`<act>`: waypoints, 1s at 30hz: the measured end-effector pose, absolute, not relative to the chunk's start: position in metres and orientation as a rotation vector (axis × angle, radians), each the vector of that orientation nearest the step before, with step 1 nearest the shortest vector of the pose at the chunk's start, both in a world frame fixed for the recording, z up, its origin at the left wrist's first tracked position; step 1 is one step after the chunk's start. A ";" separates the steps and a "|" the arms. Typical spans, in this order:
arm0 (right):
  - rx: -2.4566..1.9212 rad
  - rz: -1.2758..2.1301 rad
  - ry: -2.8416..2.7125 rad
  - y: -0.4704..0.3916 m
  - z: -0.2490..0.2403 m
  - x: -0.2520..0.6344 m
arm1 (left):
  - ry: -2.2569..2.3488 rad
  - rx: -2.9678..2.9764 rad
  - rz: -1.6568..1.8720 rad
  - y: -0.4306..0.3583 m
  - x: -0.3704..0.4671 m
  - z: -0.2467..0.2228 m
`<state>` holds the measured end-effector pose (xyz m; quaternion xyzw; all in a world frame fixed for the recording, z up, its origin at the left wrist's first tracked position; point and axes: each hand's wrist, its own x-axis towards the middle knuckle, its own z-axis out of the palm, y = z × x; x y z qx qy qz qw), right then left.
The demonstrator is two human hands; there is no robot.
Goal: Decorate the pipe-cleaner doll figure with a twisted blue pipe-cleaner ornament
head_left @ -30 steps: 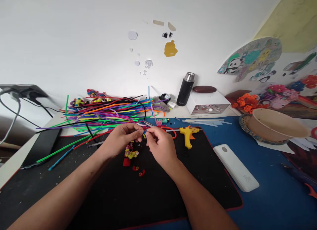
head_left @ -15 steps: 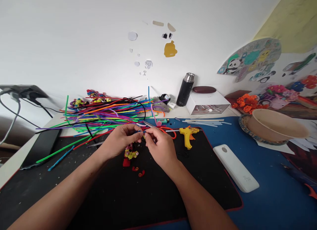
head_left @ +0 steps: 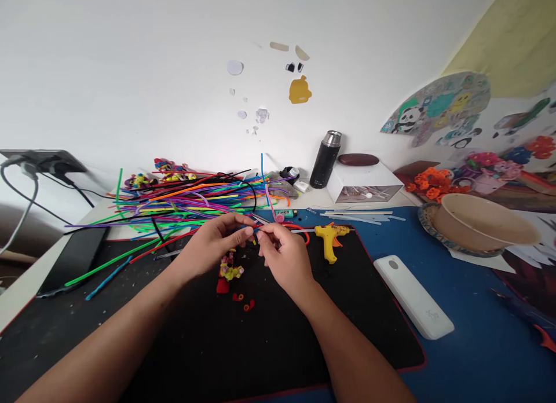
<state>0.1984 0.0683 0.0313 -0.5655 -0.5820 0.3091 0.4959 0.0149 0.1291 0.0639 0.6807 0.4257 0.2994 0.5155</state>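
My left hand (head_left: 216, 242) and my right hand (head_left: 287, 257) meet above the black mat (head_left: 269, 345), fingertips pinched together. Between them is a short bit of blue pipe cleaner (head_left: 256, 230), mostly covered by the fingers. Just below my hands lies a small figure of yellow and red pipe cleaner (head_left: 231, 271). Closer to me on the mat are two tiny red curled pieces (head_left: 248, 306). Scissors with orange handles (head_left: 302, 230) lie behind my right hand, partly hidden by it.
A heap of coloured pipe cleaners (head_left: 195, 197) spreads along the back left. A yellow glue gun (head_left: 329, 241) lies right of my hands, with a white power bank (head_left: 413, 299) beyond it. A black flask (head_left: 325, 160), a white box (head_left: 365, 180) and a beige bowl (head_left: 482, 220) stand behind.
The view has tilted slightly upward. My fingers have shifted a little around the blue pipe cleaner, with the right fingertips moving slightly to the right.
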 end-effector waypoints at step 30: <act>-1.218 1.049 -1.244 0.075 0.021 0.198 | 0.896 1.319 0.711 0.141 0.005 0.072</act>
